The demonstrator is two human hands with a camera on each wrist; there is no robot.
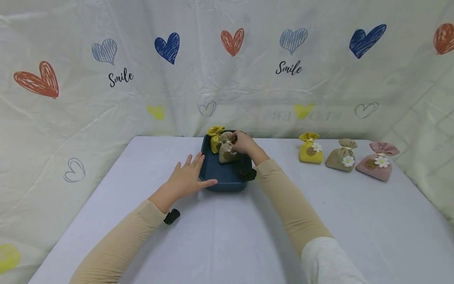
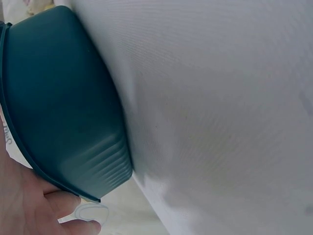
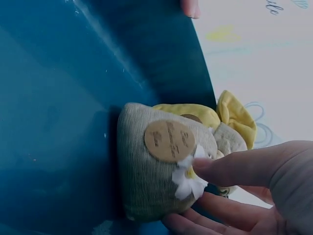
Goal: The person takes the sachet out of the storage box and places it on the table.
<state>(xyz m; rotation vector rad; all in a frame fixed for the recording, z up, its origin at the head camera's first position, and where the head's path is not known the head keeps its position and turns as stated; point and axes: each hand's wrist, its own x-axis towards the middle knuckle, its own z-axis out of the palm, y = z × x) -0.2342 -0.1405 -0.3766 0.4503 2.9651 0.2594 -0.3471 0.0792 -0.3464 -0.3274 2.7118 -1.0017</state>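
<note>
We see the grey bag [image 1: 225, 154] inside the blue bin [image 1: 222, 173], toward its far end and just beside a yellow bag [image 1: 214, 144]. Our right hand [image 1: 245, 144] reaches in over the bin and pinches the grey bag near its neck, thumb on one side and fingers on the other; in the right wrist view the thumb lies over the edge of its white flower [image 3: 184, 188], beside a round brown label [image 3: 169, 140]. Whether the bag's base touches the bin's floor we cannot tell. Our left hand [image 1: 185, 180] rests at the bin's left rim, its fingers straight and spread apart.

Well to the right on the table [image 1: 340, 221] we have three more bags in a row: another yellow one [image 1: 307, 156], a tan one [image 1: 337, 161] and a pink one [image 1: 384, 170], each with a white flower. Behind hangs a pale sheet [image 1: 248, 83] printed with hearts.
</note>
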